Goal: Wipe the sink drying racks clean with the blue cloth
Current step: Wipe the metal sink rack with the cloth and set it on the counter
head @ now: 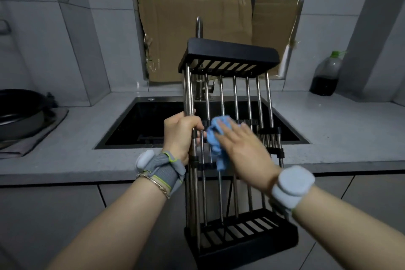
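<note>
The drying rack (248,98) is off the surface (328,120), held upright in the air across its front edge, before the sink (153,125). Its upper black end piece (230,52) stands in front of the tap (199,28), and its lower black end piece (241,245) hangs below that edge. The left grip (180,136) is clamped round the leftmost rods (188,90) at about mid-height. The right grip (245,151) lies flat, fingers straight, and presses the blue cloth (215,138) against the near face of the rods, just beside the left grip. It is blurred, which I read as a wiping stroke under way.

A flat palm probably cleans only the side facing the person. To do the step well, I would fold the cloth round one rod at a time and draw it lengthwise, so the far side gets wiped too. Much of the cloth hangs loose and bunched below the fingers; refolding it into a pad would put more of it to work.

The black cross clips (269,131) are likely to snag the cloth, so shorter strokes on either side of them seem wiser than one long pull. Since the rack is held by one side only, a hard push could twist it — the left grip must brace against each stroke. The stretch under that grip will need a shift of hold. The slotted end pieces call for a cloth-covered fingertip.
</note>
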`<state>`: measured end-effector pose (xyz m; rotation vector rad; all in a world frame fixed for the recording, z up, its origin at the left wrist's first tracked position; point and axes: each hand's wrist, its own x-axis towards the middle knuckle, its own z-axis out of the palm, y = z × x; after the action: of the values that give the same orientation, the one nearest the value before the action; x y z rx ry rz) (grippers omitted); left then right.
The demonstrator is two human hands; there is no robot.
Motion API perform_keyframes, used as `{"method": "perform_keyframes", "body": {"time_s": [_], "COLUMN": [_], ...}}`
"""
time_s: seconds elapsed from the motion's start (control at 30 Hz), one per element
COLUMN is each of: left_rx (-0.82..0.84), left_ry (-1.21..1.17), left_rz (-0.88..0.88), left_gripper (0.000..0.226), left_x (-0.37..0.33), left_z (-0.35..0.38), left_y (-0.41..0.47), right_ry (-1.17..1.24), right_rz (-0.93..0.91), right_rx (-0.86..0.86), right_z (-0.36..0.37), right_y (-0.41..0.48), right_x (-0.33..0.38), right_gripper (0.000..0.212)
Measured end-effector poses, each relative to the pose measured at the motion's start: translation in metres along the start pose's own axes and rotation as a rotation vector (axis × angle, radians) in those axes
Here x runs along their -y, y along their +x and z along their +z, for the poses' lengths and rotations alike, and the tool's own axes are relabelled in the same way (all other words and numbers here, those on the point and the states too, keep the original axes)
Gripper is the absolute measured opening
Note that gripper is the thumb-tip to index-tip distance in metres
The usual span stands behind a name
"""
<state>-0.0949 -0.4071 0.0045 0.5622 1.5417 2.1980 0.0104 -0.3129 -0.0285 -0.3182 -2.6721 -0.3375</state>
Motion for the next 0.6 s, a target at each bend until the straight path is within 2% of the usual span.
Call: {"method": "perform_keyframes", "body": {"time_s": [0.07, 0.13, 0.27, 0.37, 0.47, 0.53, 0.6], "left_rx": [0.019, 0.038, 0.08, 0.05, 0.032, 0.04, 0.058], "left_ry": [0.029, 0.067, 0.147, 0.284, 0.394, 0.438, 0.474], "left_rz": [0.045, 0.066, 0.102, 0.163, 0.205, 0.191, 0.174], "left_gripper": [0.021, 0.021, 0.015, 0.014, 0.019, 0.023, 0.025], "left_x": [-0.005, -0.009, -0.017, -0.02, -0.024, -0.026, -0.026], "left_z": [0.0, -0.001, 0.004, 0.008, 0.007, 0.007, 0.008], "left_y": [0.0, 0.0, -0.001, 0.005, 0.012, 0.014, 0.011], "right_ry": [-0.097, -0.152, -0.317, -0.415, -0.413, -0.418, -0.412], "right_rz": [0.003, 0.084, 0.175, 0.243, 0.135, -0.016, -0.144], "right_rx": [-0.01, -0.014, -0.055, 0.121, 0.177, 0.238, 0.21], "right_z": [-0.009, -0.016, -0.026, -0.021, 0.007, 0.022, 0.034], "right_y": [0.011, 0.017, 0.027, 0.03, 0.007, -0.01, -0.018], "right_x": [-0.02, -0.04, -0.07, -0.06, -0.042, -0.034, -0.04], "right_gripper": [0.062, 0.048, 0.046, 0.049, 0.042, 0.025, 0.02]}}
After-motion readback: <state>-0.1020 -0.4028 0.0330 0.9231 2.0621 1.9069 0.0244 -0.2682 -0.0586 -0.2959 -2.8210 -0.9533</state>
